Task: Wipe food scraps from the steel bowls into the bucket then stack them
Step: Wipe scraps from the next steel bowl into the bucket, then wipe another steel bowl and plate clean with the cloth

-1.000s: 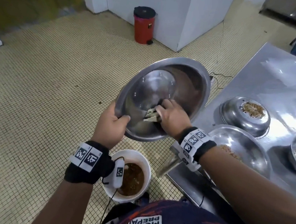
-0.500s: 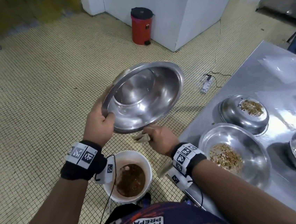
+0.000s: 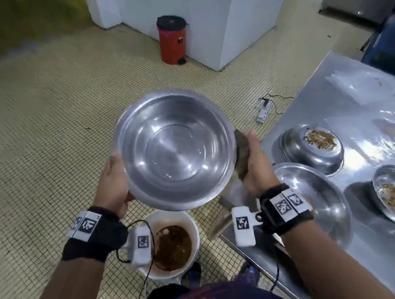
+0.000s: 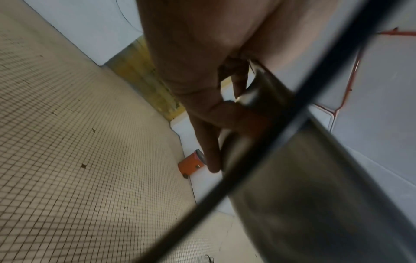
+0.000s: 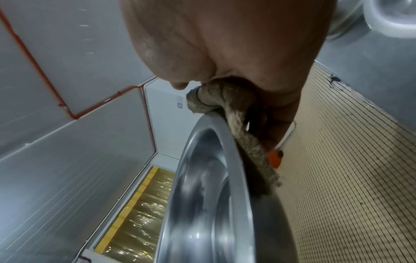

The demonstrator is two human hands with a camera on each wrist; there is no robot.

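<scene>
red pedal bin (image 3: pixel 171 40), power strip (image 3: pixel 264 111)
</scene>
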